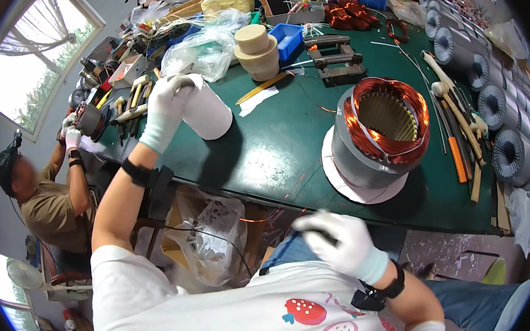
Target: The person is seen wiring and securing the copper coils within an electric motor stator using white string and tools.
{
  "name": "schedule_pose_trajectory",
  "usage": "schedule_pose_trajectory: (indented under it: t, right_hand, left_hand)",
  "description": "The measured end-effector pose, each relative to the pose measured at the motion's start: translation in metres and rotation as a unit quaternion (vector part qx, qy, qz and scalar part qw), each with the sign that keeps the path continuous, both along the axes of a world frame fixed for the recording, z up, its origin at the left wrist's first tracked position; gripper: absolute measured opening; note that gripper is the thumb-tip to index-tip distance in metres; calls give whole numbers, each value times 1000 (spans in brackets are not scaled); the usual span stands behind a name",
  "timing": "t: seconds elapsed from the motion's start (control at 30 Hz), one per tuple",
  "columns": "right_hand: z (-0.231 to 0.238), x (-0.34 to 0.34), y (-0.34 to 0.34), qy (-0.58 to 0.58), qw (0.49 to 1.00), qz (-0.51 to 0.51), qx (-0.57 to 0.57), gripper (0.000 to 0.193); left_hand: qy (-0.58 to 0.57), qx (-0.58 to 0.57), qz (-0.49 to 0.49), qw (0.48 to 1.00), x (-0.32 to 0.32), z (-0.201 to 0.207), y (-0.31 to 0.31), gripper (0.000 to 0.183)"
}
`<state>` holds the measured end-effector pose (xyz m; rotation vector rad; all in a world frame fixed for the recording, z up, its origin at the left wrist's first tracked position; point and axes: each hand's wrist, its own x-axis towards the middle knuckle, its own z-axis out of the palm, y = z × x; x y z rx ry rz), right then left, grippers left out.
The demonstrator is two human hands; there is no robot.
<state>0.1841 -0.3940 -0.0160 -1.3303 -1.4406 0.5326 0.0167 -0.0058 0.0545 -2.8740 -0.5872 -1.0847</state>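
The left hand [171,99], in a white knit glove, grasps the upper rim of a plain white cylinder [209,115]. The cylinder is located above the left part of the dark green work table [273,147], leaning in view with its top toward the left; whether its base contacts the surface cannot be determined.

The right hand [341,240], in a matching glove, is positioned in front of the table edge, above the person's lap. Its fingers are curled and motion-blurred; whether it grasps anything cannot be determined.

A grey cylindrical stator with copper-coloured wire windings [356,141] rests, bore upward, on a white round disc [363,192] at the right of the table. A cream stepped spool [257,54] is located beyond the cylinder, near a small blue plastic bin [286,40]. An orange-handled tool [459,160] lies right of the stator, among wooden-handled tools.
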Motion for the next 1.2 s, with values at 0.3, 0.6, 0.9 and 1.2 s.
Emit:
schedule_pose_trajectory:
  t: [0.3,0.6,0.9,1.2]
  right_hand:
    - [-51,-41,105,647,634,337,-257,39]
    - [-2,-23,142,716,531,453,-18,75]
    - [-23,-12,108,646,708,208,-197,47]
    - [-26,-53,141,677,643,132,-334,35]
  left_hand:
    - [-175,-134,-46,974,-57,92,-99,15]
    - [-130,-244,-102,955,-89,111,-176,26]
    - [-136,-156,-62,976,-76,84,-144,28]
    - [-192,-162,-161,955,-66,91,-124,26]
